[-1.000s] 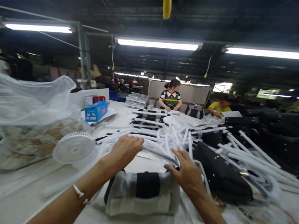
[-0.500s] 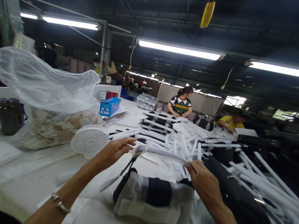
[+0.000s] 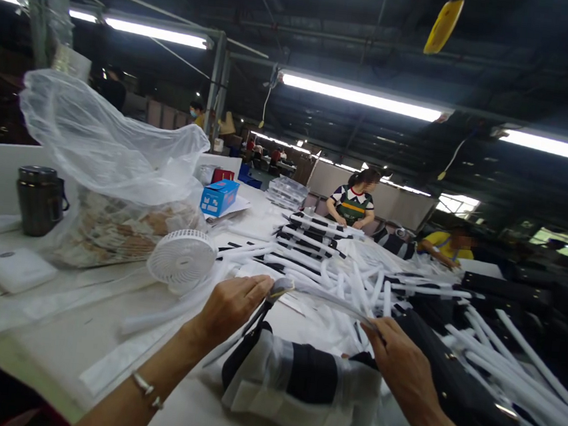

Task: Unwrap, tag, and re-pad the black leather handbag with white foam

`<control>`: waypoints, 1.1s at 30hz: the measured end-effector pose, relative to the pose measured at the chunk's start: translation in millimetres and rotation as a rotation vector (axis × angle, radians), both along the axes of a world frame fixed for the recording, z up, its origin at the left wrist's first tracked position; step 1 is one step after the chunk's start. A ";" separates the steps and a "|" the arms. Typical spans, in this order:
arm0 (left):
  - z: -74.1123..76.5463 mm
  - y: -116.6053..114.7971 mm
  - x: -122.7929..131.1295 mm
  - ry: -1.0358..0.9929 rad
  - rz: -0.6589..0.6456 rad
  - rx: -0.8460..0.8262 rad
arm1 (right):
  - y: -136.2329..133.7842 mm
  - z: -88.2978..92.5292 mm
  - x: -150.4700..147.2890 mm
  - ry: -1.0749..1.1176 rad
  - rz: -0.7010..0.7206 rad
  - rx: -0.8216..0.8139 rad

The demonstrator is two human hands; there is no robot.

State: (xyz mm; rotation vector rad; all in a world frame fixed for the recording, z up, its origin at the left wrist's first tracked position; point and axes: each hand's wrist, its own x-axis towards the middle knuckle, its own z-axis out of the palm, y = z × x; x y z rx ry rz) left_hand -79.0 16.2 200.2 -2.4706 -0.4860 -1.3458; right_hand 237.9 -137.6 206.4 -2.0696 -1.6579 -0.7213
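Note:
In front of me on the table sits a black bag [image 3: 312, 374], its body partly covered in pale wrapping. Its handle [image 3: 323, 295], covered in whitish wrap, arches up above the body. At the handle's left end, the fingers of my left hand [image 3: 232, 307] are pressed together on it, beside a dark strap that hangs down on that side. My right hand [image 3: 403, 358] grips the other end, thumb and fingers closed round it. The fingertips of both hands are partly hidden.
Left stand a white fan [image 3: 182, 257], a clear plastic bag of paper packets [image 3: 116, 227], a dark mug [image 3: 38, 201] and a blue box [image 3: 219, 197]. White wrapped strips [image 3: 358, 280] and black bags [image 3: 468, 385] lie ahead and right. Co-workers [image 3: 353, 199] sit beyond.
My left hand, apart from the handle with fingers spread, has come to its left end and closed there. My right hand keeps its grip. The view has shifted slightly left.

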 end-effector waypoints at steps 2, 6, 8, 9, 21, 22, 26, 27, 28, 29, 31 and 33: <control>0.8 -1.5 2.7 -0.027 -0.003 0.011 | -0.8 0.6 0.3 -0.001 0.003 -0.001; -3.6 -4.8 10.8 -0.108 0.010 -0.064 | -1.7 0.7 2.9 -0.004 0.004 0.005; -9.8 -6.5 16.2 -0.108 0.017 -0.083 | -1.6 0.3 5.2 0.001 -0.005 0.011; -13.3 -7.6 18.7 -0.110 0.021 -0.086 | -1.5 0.1 6.4 0.004 -0.009 0.012; -24.8 -24.5 22.6 -0.096 -0.043 -0.181 | -7.1 -2.8 11.5 0.103 -0.029 -0.001; -23.7 -24.7 21.7 -0.054 -0.049 -0.158 | -7.6 -3.2 11.6 0.112 -0.032 0.002; -21.6 -23.6 17.2 -0.011 -0.042 -0.204 | -8.0 -5.2 15.3 0.155 0.031 0.050; -21.1 -23.4 16.1 0.033 -0.034 -0.235 | -7.5 -6.2 16.9 0.168 0.043 0.062; -20.1 -23.5 14.9 0.078 -0.026 -0.278 | -6.9 -7.3 18.6 0.182 0.047 0.075; -18.4 -23.6 13.5 0.100 -0.024 -0.342 | -6.3 -8.5 20.3 0.196 0.047 0.086; -12.8 -23.2 9.3 0.066 -0.071 -0.536 | -6.4 -10.3 22.9 0.217 0.045 0.095; -6.4 -20.8 2.3 -0.023 -0.171 -0.756 | -9.8 -9.9 23.2 0.226 0.032 0.097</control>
